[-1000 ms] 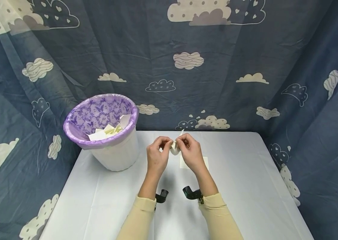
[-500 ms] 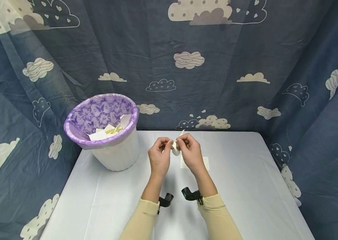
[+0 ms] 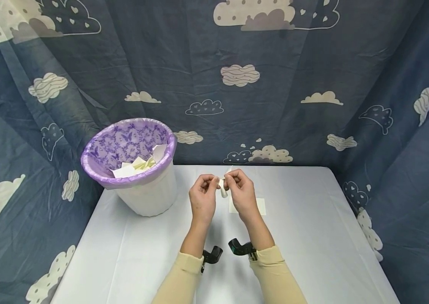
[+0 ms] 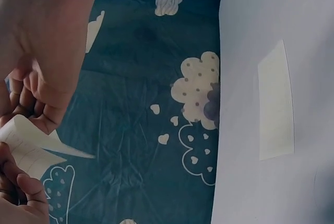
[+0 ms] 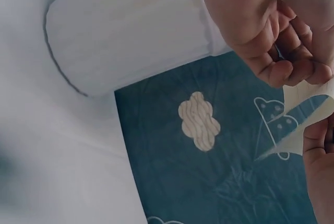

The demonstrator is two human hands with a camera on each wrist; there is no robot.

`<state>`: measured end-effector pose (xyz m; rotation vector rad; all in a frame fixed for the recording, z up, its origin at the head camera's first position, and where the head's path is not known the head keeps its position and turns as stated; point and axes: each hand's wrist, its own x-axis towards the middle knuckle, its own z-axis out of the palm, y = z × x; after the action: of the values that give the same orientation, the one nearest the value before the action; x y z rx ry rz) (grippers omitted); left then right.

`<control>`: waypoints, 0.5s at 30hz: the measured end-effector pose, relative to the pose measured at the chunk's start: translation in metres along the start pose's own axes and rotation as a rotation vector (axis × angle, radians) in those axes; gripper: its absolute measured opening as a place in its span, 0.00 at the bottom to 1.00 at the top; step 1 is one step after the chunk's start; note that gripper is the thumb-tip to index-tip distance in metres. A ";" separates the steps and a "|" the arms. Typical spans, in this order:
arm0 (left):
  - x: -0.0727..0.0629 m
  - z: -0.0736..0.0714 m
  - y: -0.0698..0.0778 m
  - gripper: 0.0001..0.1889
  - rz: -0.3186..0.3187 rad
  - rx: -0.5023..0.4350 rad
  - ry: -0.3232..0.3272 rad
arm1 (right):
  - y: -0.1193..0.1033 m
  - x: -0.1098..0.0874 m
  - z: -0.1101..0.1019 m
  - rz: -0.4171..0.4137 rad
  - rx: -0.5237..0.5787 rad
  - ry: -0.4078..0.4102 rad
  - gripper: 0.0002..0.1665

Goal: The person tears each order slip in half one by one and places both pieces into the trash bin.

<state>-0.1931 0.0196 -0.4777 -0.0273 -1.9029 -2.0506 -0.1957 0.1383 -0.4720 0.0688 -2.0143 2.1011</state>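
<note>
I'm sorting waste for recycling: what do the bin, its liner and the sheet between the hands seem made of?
Bin: probably plastic, matte white, judging by its rigid look.
Liner: likely thin plastic film, purple with a sheen and wrinkled edge.
Sheet: looks like matte paper, thin, curling, faintly lined.

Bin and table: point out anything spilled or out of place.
Nothing stands out: the bin stands upright, the scraps lie inside it, and one pale slip lies flat on the table. The held paper curls, as handled paper would.
</note>
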 end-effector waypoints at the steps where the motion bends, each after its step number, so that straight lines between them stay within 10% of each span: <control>1: 0.000 0.000 0.000 0.06 -0.001 -0.005 0.004 | 0.000 0.000 0.000 0.006 0.017 0.003 0.07; 15: 0.005 -0.005 0.000 0.07 -0.026 -0.069 0.047 | 0.005 0.000 -0.002 0.033 0.061 0.036 0.07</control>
<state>-0.1966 0.0134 -0.4772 0.0286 -1.8138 -2.1140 -0.1969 0.1399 -0.4767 0.0085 -1.9442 2.1680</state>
